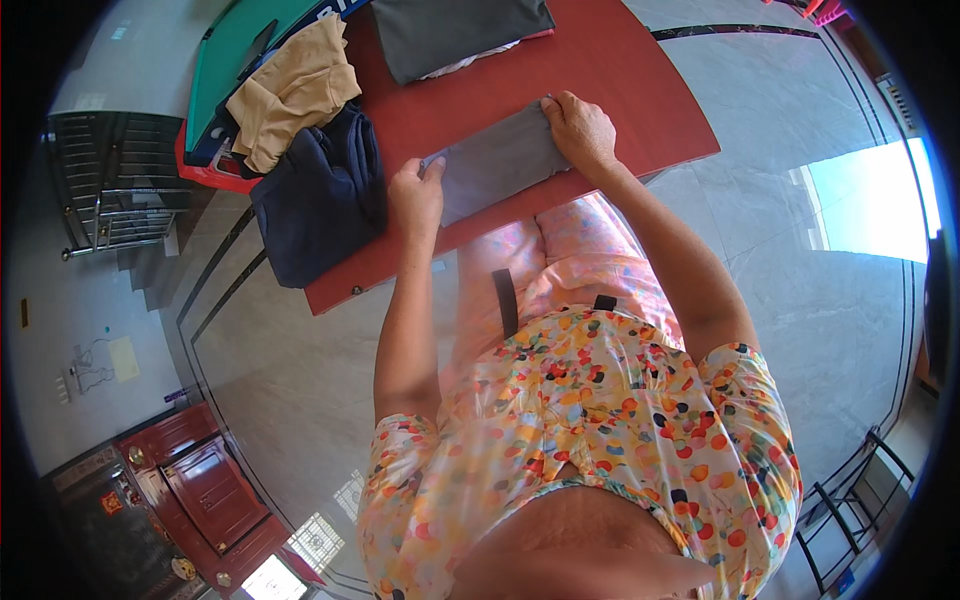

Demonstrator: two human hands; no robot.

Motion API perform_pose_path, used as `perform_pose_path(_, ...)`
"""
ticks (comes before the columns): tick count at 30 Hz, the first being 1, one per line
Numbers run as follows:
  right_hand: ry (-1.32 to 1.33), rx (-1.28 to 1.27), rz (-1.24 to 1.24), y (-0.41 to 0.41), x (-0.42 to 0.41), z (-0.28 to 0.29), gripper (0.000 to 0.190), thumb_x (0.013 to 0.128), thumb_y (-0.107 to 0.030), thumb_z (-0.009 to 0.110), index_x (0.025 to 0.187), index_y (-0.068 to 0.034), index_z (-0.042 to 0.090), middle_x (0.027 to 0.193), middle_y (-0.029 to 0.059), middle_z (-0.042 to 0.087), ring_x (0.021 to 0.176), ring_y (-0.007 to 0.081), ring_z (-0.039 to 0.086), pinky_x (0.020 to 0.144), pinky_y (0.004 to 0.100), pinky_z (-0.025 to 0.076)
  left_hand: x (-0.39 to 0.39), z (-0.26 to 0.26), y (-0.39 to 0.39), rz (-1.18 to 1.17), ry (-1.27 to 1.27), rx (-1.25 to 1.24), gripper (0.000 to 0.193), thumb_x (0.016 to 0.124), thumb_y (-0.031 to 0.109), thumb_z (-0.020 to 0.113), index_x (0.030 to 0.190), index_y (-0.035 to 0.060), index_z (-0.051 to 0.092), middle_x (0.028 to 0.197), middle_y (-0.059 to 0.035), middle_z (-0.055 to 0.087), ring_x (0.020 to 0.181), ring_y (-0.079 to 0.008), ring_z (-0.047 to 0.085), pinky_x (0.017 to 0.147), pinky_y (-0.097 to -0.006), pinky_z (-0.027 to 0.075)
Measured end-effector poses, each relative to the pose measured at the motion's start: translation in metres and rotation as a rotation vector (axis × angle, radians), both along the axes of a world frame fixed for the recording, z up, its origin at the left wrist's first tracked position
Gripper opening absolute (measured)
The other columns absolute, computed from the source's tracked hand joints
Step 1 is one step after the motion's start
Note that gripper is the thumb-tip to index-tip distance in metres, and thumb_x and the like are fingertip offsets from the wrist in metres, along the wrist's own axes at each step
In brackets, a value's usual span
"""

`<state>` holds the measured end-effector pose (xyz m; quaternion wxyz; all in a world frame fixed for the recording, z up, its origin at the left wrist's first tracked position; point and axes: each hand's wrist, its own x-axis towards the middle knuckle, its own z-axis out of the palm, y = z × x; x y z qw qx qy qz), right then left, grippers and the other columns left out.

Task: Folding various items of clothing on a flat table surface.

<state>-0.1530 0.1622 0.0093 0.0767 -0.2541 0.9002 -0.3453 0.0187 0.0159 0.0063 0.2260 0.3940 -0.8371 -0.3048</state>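
Note:
A grey piece of cloth [499, 165], folded into a long narrow strip, lies along the near edge of the red wooden table [450, 105]. My left hand [418, 193] pinches its left far corner, thumb on top. At the other end, my right hand [583, 131] grips the far right corner between thumb and fingers. Just left of my left hand, a dark navy garment [319, 202] hangs partly over the table's edge. A crumpled tan garment [296, 94] rests behind it. Further back on the table sits a stack topped by a folded dark grey garment [465, 34].
A green-topped box [225, 82] stands at the far left beside a red plastic rim [217, 178]. Stair railings [127, 180] rise to the left, and a dark red door [214, 487] stands lower left. A black metal frame [847, 517] is at lower right on the tiled floor [787, 322].

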Motion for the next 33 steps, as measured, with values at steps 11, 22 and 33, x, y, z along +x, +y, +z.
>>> perform_pose_path(11,0.346,0.018,0.034,0.023,0.028,0.0,0.058,0.076,-0.044,0.059,0.116,-0.004,0.046,0.107,0.014,0.053,0.097,0.03,0.052,0.076,0.04,0.044,0.004,0.015,0.032,-0.224,0.1,-0.639,0.043,0.082,0.025,0.057,0.118,0.0042,0.05,0.126,-0.018,0.043,0.116,-0.0363,0.038,0.095,-0.0469,0.032)
perform_pose_path(22,0.517,-0.286,0.093,0.039,0.039,-0.002,0.051,0.07,-0.031,0.067,0.113,-0.01,0.051,0.107,0.0121,0.051,0.103,0.0305,0.046,0.085,0.0438,0.037,0.016,-0.004,0.051,-0.388,-0.385,-0.605,0.049,0.083,0.04,0.05,0.125,0.0152,0.046,0.132,-0.0135,0.039,0.124,-0.0353,0.031,0.092,-0.0616,0.028)
perform_pose_path(33,0.45,0.095,0.203,0.003,0.015,0.001,0.059,0.08,-0.041,0.056,0.128,-0.012,0.039,0.133,0.0126,0.036,0.12,0.0333,0.034,0.098,0.0472,0.026,-0.019,0.002,-0.011,-0.273,-0.431,-0.61,0.051,0.086,0.047,0.044,0.129,0.019,0.043,0.139,-0.0139,0.028,0.128,-0.0372,0.025,0.094,-0.0623,0.026)
